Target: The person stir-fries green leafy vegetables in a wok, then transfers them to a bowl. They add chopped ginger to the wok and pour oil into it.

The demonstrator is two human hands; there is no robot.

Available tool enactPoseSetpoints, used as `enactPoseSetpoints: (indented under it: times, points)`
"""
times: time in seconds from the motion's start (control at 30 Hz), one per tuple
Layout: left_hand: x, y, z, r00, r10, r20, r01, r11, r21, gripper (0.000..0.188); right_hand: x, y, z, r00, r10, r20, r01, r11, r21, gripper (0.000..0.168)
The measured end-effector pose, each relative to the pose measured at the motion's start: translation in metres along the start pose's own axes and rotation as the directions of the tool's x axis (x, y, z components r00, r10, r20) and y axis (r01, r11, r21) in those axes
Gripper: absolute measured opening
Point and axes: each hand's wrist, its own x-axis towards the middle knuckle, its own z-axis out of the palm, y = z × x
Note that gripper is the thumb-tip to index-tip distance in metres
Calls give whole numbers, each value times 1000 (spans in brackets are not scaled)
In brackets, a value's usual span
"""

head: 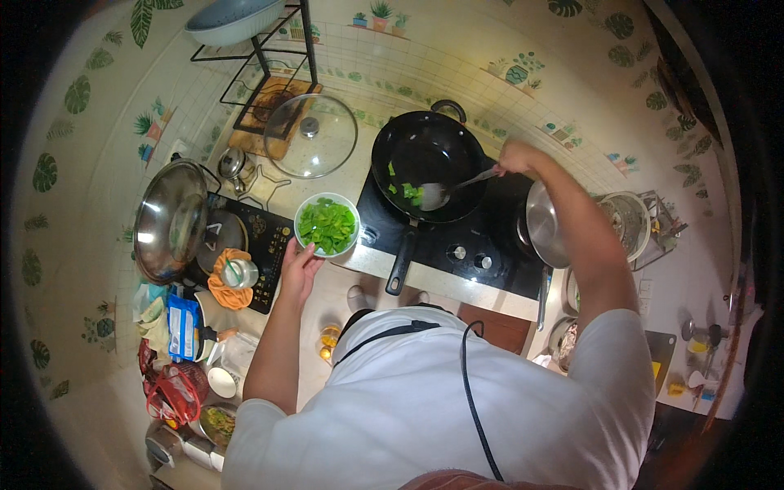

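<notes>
My left hand (301, 269) grips the near rim of a white bowl (353, 244) heaped with chopped leafy greens (328, 225). The bowl is left of a black wok (422, 144), which sits on the black glass cooktop (508, 245). My right hand (517, 158) is closed around the handle of a metal spatula (436, 195), above the wok's right side. The spatula's blade rests low inside the wok, beside a few pieces of greens (407, 193). The wok's long handle (401, 266) points toward me over the counter edge.
A glass lid (311, 147) lies behind the bowl. To the left, a large metal lid (171, 220) leans by an induction cooker (266, 245), which bears a glass jar (239, 274) on an orange cloth (229, 297). A metal pot (545, 226) stands right of the wok, partly under my forearm.
</notes>
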Motion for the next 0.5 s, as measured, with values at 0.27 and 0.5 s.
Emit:
enactPoseSetpoints:
  times: [0.27, 0.5]
  points:
    - [17, -2, 4, 999, -44, -21, 45, 998, 43, 45, 2, -40, -17, 977, 68, -201, -49, 994, 95, 31]
    - [48, -21, -16, 998, -46, 42, 42, 995, 89, 47, 19, -36, -60, 960, 124, -253, -173, 967, -186, 36]
